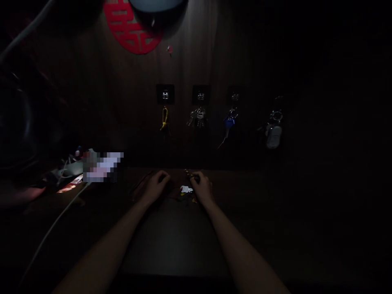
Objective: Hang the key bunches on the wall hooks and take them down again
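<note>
My left hand [155, 185] rests on the dark table with loosely curled fingers. Its thumb and forefinger look apart, and I see nothing between them. To its right lies a small bunch with a bright silver key [186, 189] and some yellow pieces [194, 200]. Beside that bunch is my right hand [202, 187], fingers closed round a yellow-and-black cord [188, 174] that sticks out past the thumb. Dim light hides most of the fingertips and whatever lies under the palms.
On the wall, hooks hold a yellow cord loop [164, 118], a key bunch [199, 115], a blue-headed key [229, 123] and a grey fob [274, 136]. A red paper cut-out [134, 34] hangs above. At left are a blurred-out bright object [104, 166] and a white cable [58, 220].
</note>
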The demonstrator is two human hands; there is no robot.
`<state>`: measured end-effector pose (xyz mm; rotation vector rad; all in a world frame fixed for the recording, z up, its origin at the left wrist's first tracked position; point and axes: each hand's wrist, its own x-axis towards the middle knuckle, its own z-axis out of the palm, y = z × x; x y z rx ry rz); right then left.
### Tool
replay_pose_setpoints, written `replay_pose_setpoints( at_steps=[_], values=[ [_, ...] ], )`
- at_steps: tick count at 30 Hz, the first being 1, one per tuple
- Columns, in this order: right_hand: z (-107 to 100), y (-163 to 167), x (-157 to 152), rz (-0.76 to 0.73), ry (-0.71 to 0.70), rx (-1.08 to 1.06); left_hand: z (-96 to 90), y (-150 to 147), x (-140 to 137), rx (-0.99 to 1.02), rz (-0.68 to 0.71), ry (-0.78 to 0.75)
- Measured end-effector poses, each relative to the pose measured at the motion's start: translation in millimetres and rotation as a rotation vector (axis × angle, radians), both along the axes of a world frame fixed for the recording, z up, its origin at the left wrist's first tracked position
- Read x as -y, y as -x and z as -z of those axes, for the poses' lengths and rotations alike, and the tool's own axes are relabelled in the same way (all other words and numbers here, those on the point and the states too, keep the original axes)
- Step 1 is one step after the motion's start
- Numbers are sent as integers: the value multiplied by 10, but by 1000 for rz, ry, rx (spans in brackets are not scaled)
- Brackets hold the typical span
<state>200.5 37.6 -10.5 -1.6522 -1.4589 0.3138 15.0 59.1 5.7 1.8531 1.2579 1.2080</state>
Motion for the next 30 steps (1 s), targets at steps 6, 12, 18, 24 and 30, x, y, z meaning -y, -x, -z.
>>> replay_pose_setpoints(
  at_steps=[6,12,18,24,30],
  values=[
    [-106,-34,-12,-117,-251,-386,-83,73,41,629,221,364],
    [-311,-9,103,-245,-289,-644,-151,133,73,855,359,527],
    [-425,4,240,-322,-313,-659,-131,82,134,668,362,422],
    [-474,62,328,-401,-300,-573,-210,-3,250,450,532,306],
    [-473,88,323,-422,-285,-546,-293,-56,345,311,425,281]
  ],
)
